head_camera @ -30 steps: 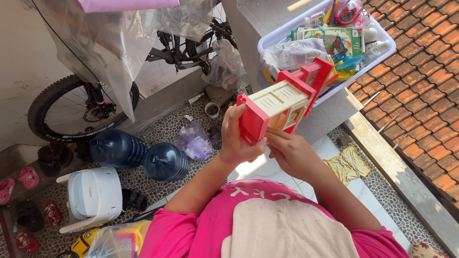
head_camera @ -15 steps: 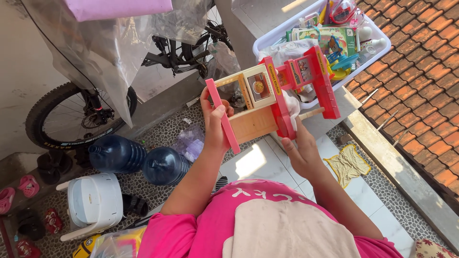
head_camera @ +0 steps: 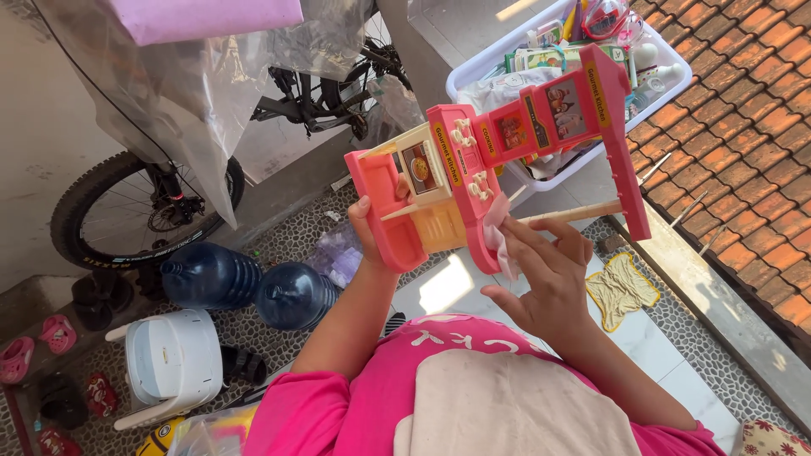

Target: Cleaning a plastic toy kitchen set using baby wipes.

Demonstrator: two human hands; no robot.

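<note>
Pink shirt [head_camera: 473, 397] at bottom centre, both forearms raised from it. Right hand [head_camera: 541, 283] just below centre-right, fingers bent around a pale wipe [head_camera: 498, 232] and pressing it to the front edge of a toy kitchen [head_camera: 498, 169]; clenched on the wipe, likely rubbing that pink edge. Left hand [head_camera: 372, 232] left of centre, wrapped round the toy's lower left corner, thumb on the front face, grasping it as the steadying grip. Toy held up in mid-air at centre frame, tilted so the upper shelf runs toward the upper right; turned face-up toward the camera, apparently to bring the counter edge within reach of the wipe. Cream rod [head_camera: 574, 211] across the open right section, just above the right fingers. Below, at lower left: white plastic unit [head_camera: 169, 363] on the pebbled floor, two dark blue water jugs [head_camera: 245, 283] lying on their sides just beside it, small pink sandals [head_camera: 17, 359] at the left edge. Yellow cloth [head_camera: 621, 287] flat on the floor at right. Further off, upper right: white basket [head_camera: 473, 72] packed with toys and books, set on a ledge beside the tiled roof [head_camera: 743, 127], close behind the toy. Upper left: bicycle [head_camera: 144, 203] against the wall, clear plastic sheet [head_camera: 186, 110] hanging in front of it.
</note>
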